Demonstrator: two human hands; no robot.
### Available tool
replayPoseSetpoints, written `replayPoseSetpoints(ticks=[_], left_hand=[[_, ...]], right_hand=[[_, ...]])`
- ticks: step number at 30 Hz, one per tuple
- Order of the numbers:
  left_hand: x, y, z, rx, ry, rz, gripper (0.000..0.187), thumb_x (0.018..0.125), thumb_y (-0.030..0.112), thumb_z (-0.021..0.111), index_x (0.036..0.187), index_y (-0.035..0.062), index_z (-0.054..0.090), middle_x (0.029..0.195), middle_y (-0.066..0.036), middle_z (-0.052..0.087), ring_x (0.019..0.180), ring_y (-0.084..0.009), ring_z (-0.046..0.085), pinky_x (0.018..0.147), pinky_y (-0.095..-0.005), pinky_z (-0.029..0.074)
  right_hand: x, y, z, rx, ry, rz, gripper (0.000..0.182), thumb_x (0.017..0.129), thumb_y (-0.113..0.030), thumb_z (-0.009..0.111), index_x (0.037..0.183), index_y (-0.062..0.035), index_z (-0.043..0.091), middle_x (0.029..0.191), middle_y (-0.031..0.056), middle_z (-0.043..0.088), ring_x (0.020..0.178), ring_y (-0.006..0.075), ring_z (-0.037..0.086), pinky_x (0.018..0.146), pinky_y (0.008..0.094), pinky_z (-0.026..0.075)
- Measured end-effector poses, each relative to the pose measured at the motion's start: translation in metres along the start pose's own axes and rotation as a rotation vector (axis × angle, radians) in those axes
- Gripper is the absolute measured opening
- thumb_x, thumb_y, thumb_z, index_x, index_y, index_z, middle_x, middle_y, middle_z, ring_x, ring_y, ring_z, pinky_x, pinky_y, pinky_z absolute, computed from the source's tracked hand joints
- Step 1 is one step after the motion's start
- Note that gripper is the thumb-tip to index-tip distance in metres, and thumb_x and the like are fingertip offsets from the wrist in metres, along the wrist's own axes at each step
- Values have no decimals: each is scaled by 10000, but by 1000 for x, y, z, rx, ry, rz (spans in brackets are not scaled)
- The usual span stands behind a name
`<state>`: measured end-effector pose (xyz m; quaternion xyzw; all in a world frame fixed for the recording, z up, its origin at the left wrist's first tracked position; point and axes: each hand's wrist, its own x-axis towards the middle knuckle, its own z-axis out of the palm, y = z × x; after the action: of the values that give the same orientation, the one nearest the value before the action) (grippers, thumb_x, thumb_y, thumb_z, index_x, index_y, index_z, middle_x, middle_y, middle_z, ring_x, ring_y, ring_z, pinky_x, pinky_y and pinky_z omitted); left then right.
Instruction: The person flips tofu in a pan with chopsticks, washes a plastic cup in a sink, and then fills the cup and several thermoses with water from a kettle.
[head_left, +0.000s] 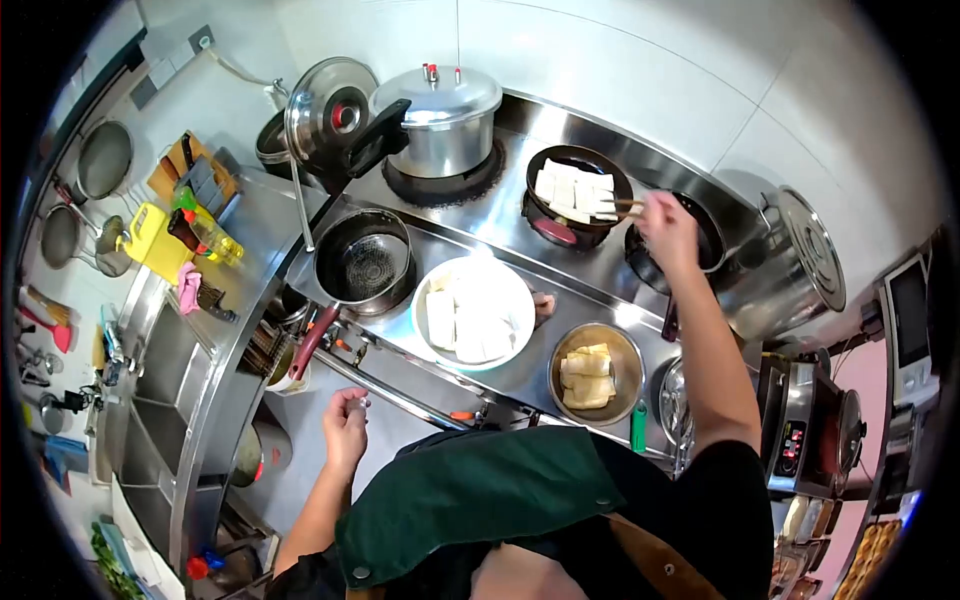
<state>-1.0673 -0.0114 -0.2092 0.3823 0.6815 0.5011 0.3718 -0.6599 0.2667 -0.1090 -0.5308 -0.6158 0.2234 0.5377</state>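
My right hand (pixel 668 232) is closed around a pair of chopsticks (pixel 628 207). Their tips reach the right edge of white, tofu-like slabs (pixel 575 190) lying in a dark frying pan (pixel 540 212) on the back of the stove. Low over the floor, in front of the stove, hangs my left hand (pixel 346 428), its fingers curled and nothing visible in them. A white bowl (pixel 522 310) with more white slabs (pixel 465 315) stands on the front ledge. To its right, a metal bowl (pixel 634 375) holds yellowish, browned pieces (pixel 587 377).
An empty-looking saucepan (pixel 365 262) stands left of the white bowl, its handle jutting toward me. Behind are a pressure cooker (pixel 437 125) and an upright lid (pixel 325 110). Another dark pan (pixel 705 235) and a tall stockpot (pixel 775 275) stand right. A sink (pixel 165 400) lies left.
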Motion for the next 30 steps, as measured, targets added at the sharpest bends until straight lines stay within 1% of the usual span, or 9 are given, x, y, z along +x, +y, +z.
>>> replayPoseSetpoints(ticks=[2, 3, 6, 10, 16, 18, 26, 28, 30], left_hand=[[8, -2, -3, -14, 2, -1, 191, 744, -14, 398, 879, 27, 526, 732, -19, 517, 623, -70, 470, 531, -192, 381], [11, -6, -7, -20, 11, -15, 196, 742, -20, 396, 880, 29, 527, 731, -19, 516, 624, -70, 470, 532, -191, 382], [20, -13, -21, 1, 33, -42, 220, 728, -41, 386, 879, 33, 527, 736, -22, 518, 634, -70, 477, 535, -188, 386], [35, -26, -46, -52, 81, -69, 223, 721, -49, 386, 876, 31, 525, 741, -27, 523, 616, -65, 470, 525, -186, 380], [64, -28, -67, -2, 134, -118, 196, 738, -31, 410, 880, 34, 528, 732, -31, 532, 585, -66, 459, 507, -185, 368], [74, -28, -67, 13, 120, -116, 191, 745, -32, 415, 881, 37, 529, 724, -28, 529, 584, -70, 459, 512, -186, 373], [98, -33, -59, 27, 10, -42, 231, 689, -101, 408, 862, -3, 525, 851, -46, 495, 738, -109, 495, 655, -221, 401], [101, -29, -56, 21, 0, -27, 231, 692, -102, 407, 863, -2, 525, 843, -43, 494, 737, -110, 497, 659, -221, 402], [101, -28, -54, 13, -8, -14, 230, 695, -104, 405, 864, -2, 524, 834, -40, 494, 737, -111, 498, 663, -220, 403]], right_hand=[[43, 22, 51, 33, -93, -74, 183, 810, -160, 502, 855, 8, 559, 656, 101, 587, 560, 129, 571, 529, 236, 439], [55, 13, 76, -19, -81, -2, 180, 799, -172, 505, 825, -5, 566, 633, 125, 581, 562, 167, 580, 528, 250, 434], [100, 51, 138, -201, -88, -126, 209, 770, -209, 504, 774, -14, 577, 678, 181, 570, 640, 314, 566, 595, 332, 441], [116, 54, 186, -406, -136, -31, 211, 762, -204, 489, 775, -20, 592, 709, 192, 575, 686, 336, 563, 646, 368, 445], [132, 48, 175, -611, -184, -24, 230, 755, -209, 465, 786, -27, 602, 755, 191, 577, 733, 349, 557, 678, 389, 444], [140, 42, 156, -666, -160, -60, 229, 753, -211, 467, 784, -32, 605, 745, 187, 579, 725, 344, 560, 668, 387, 447], [129, 78, 124, -615, -35, -34, 244, 785, -224, 490, 791, -4, 596, 582, 102, 580, 552, 167, 577, 543, 281, 440], [118, 65, 132, -380, -61, 194, 264, 796, -224, 486, 795, 21, 586, 579, 87, 578, 547, 143, 578, 527, 267, 443], [116, 65, 135, -327, -70, 197, 265, 802, -217, 487, 815, 31, 579, 594, 74, 576, 548, 125, 579, 508, 244, 442]])
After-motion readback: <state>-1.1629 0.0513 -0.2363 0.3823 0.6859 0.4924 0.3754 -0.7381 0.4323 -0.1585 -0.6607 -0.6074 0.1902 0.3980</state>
